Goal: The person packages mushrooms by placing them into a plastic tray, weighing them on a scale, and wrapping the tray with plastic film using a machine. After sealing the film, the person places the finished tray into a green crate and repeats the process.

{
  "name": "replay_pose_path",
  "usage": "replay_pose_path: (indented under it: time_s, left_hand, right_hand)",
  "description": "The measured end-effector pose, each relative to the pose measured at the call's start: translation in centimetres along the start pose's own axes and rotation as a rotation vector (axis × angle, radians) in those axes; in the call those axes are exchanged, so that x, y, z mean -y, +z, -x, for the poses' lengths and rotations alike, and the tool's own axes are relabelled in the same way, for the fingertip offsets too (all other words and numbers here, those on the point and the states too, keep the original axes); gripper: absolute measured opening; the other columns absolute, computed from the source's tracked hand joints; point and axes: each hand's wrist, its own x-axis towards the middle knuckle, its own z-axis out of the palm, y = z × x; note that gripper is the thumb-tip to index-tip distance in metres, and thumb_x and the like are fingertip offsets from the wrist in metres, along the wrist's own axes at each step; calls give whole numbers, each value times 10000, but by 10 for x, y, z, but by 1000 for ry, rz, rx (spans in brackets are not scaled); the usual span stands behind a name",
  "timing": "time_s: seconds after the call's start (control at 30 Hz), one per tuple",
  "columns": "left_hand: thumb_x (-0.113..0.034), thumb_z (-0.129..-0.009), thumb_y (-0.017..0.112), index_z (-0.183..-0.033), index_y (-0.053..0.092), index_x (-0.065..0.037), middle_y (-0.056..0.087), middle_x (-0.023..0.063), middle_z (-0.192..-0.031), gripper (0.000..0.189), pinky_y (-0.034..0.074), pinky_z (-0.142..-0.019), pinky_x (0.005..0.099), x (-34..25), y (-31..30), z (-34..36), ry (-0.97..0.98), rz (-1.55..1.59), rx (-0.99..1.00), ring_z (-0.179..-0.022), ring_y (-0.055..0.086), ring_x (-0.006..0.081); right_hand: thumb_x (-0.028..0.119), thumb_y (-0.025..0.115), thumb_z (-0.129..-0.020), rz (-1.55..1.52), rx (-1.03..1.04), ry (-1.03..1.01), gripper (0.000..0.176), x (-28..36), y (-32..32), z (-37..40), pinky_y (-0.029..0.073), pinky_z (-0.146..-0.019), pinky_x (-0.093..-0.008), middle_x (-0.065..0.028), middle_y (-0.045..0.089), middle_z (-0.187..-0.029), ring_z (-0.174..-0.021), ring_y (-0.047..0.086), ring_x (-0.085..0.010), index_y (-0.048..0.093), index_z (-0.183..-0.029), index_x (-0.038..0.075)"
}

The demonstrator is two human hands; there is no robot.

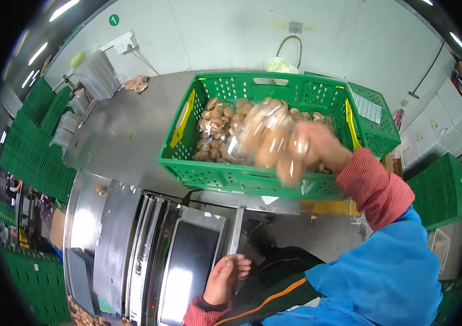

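My right hand (312, 149) is raised over the green plastic crate (231, 176) and grips a clear plastic-wrapped pack of brown mushrooms (266, 138), blurred by motion. The crate sits on a steel table and holds more wrapped mushroom packs (214, 122). My left hand (225, 280) rests low beside the edge of a steel machine with a dark flat panel (190, 261); its fingers are curled loosely and hold nothing.
A steel table (128, 130) runs behind the crate, with a clear bin (96, 73) and a crumpled item (137, 83) at its far end. Stacks of green crates (35, 146) stand left and right (448, 190). White boxes (432, 127) line the right wall.
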Motion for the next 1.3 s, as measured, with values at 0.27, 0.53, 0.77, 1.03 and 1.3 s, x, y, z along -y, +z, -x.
replay_pose_path:
  time_s: [0.27, 0.53, 0.77, 1.03, 1.3]
  left_hand:
    - [-263, -968, 499, -1148, 533, -11, 620, 119, -1013, 311, 494, -843, 349, 4, -2, -26, 29, 27, -144, -909, 605, 203]
    - [-254, -985, 488, -1161, 556, -28, 625, 31, -976, 295, 490, -801, 236, 42, -33, 11, 255, 72, -124, -871, 588, 80]
    - [-227, -942, 543, -888, 616, -51, 615, 1, -731, 198, 438, -508, 188, 54, -74, 161, 415, 76, -683, -613, 562, 50]
    - [-141, -904, 579, -1034, 618, -18, 645, 36, -837, 183, 482, -634, 260, 248, -253, 364, 490, -412, -2053, -713, 592, 122]
    - [-93, -844, 584, -1019, 615, 2, 670, 120, -809, 201, 502, -669, 299, 275, -290, 391, 87, -456, -1648, -726, 637, 178]
  right_hand:
    - [429, 601, -851, 595, -617, 66, 547, -213, -131, -78, 513, -672, -404, -120, 626, -948, -779, 606, -225, 566, -1126, -43]
    - [317, 651, -830, 1688, -13, 315, 331, -121, -135, -115, 509, -701, -472, -243, 642, -912, -833, 624, -423, 654, -893, -8]
    - [58, 560, -867, 647, 535, -737, 152, 69, 267, 8, 489, -675, -342, -145, 635, -860, -758, 622, -273, 635, -990, 9]
    - [87, 562, -849, 384, 1214, -866, 113, 79, 561, 229, 517, -609, -365, -160, 609, -815, -707, 637, -299, 536, -936, 20]
    - [137, 559, -855, 759, 1519, -738, 159, 34, 663, 277, 533, -608, -354, -194, 635, -887, -762, 657, -326, 604, -930, 5]
